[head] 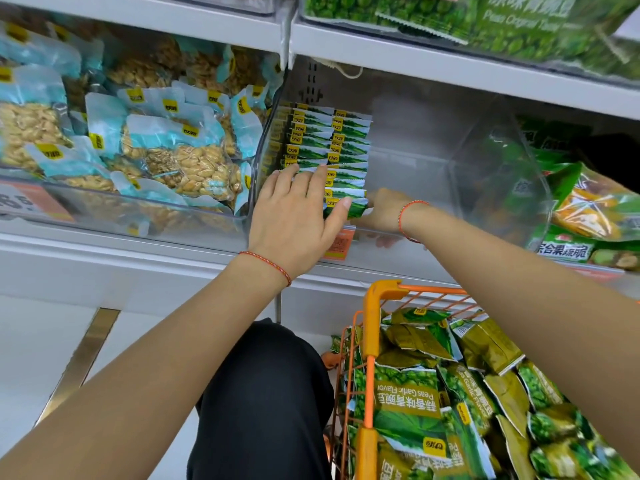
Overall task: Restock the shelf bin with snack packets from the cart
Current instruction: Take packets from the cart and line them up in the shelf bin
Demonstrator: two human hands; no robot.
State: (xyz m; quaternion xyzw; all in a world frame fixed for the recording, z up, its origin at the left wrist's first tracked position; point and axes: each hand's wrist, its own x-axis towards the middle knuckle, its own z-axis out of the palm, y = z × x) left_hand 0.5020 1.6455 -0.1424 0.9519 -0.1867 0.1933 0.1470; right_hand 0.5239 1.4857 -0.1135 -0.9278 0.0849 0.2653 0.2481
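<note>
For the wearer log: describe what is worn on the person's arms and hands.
Both forearms are bare, with no sleeves and no gloves. The left hand has a thin red braided string bracelet at the wrist; the right hand wears a similar red string bracelet. No rings visible.

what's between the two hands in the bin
In the head view, the front green packets of the rows in the clear bin sit between the left hand and the right hand.

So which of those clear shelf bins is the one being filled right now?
The middle bin, with both hands in it: the left hand presses the standing rows of green packets, the right hand adds to them. Its right half is bare.
</note>
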